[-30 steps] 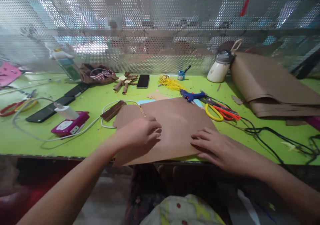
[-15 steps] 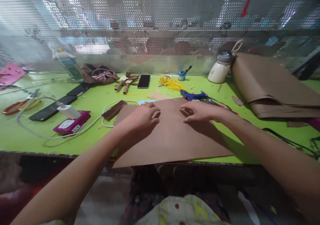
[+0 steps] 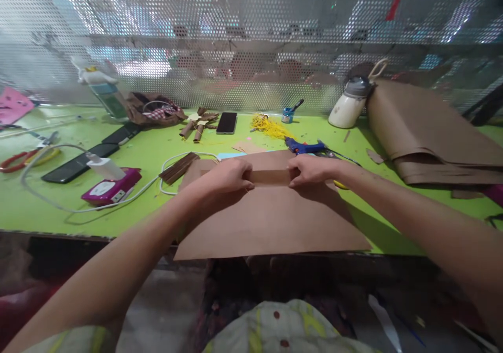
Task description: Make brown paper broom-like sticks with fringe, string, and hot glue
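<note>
A large sheet of brown paper (image 3: 271,222) lies at the front of the green table, its near edge reaching past the table's edge. My left hand (image 3: 232,176) pinches the sheet near its far part, thumb against fingers. Opposite it, my right hand (image 3: 312,169) pinches the same sheet. Between the two hands a narrow band of the paper is raised into a fold. Just beyond my right hand lies a blue glue gun (image 3: 304,146). A dark brown strip of corrugated card (image 3: 179,168) rests at the sheet's left edge.
Left stand a magenta power adapter (image 3: 129,185) with a white charger (image 3: 105,167) and looping cable, plus red-and-yellow-handled scissors (image 3: 23,159). Behind are a phone (image 3: 227,123), yellow shreds (image 3: 271,127) and a white bottle (image 3: 348,107). Folded brown paper (image 3: 436,128) is at right.
Both hands have closed from loosely curled fingers to pinches on the brown paper. The sheet now rises in a fold between them. The view has shifted slightly.
</note>
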`<act>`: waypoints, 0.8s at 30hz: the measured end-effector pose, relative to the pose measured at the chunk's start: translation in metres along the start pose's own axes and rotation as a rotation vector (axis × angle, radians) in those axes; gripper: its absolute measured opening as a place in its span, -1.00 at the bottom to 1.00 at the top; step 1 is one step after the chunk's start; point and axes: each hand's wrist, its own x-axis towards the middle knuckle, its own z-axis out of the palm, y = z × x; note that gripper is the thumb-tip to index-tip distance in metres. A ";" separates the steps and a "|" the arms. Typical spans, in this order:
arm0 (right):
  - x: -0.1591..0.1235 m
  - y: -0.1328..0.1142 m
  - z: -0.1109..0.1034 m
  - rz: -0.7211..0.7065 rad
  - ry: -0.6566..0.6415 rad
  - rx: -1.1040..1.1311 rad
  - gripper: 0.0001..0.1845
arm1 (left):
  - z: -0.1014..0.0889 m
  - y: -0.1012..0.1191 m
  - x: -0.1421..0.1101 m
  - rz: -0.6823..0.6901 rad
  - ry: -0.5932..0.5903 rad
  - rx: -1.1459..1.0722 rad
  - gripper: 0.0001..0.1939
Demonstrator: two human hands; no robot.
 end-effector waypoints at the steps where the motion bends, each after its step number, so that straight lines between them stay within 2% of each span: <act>1: 0.000 -0.002 -0.001 -0.013 -0.010 -0.009 -0.78 | 0.000 0.001 0.000 0.010 0.001 0.009 -0.80; 6: 0.005 -0.019 -0.007 -0.064 -0.064 -0.105 -0.74 | -0.001 0.017 -0.007 0.093 0.063 0.098 -0.89; 8: 0.007 -0.025 -0.005 -0.042 -0.015 -0.164 -0.78 | -0.002 0.022 -0.012 0.102 0.096 0.130 -0.89; 10: 0.008 -0.029 0.001 -0.034 0.051 -0.206 -0.80 | -0.004 0.020 -0.016 0.058 0.082 0.149 -0.85; 12: 0.006 -0.031 0.009 -0.028 0.108 -0.234 -0.80 | -0.010 0.008 -0.021 -0.022 0.029 0.163 -0.76; 15: -0.001 -0.034 0.021 -0.003 0.175 -0.297 -0.82 | -0.026 -0.023 -0.026 -0.089 -0.072 0.153 -0.67; 17: -0.006 -0.036 0.028 -0.007 0.211 -0.344 -0.82 | -0.042 -0.044 -0.028 -0.131 -0.132 0.056 -0.63; 18: -0.009 -0.038 0.032 -0.015 0.229 -0.362 -0.82 | -0.049 -0.053 -0.029 -0.173 -0.126 -0.005 -0.59; 21: -0.014 -0.043 0.040 -0.056 0.286 -0.401 -0.81 | -0.064 -0.071 -0.027 -0.287 0.074 -0.163 -0.40; 24: -0.016 -0.046 0.045 -0.110 0.331 -0.415 -0.80 | -0.065 -0.076 -0.015 -0.297 0.297 -0.400 -0.31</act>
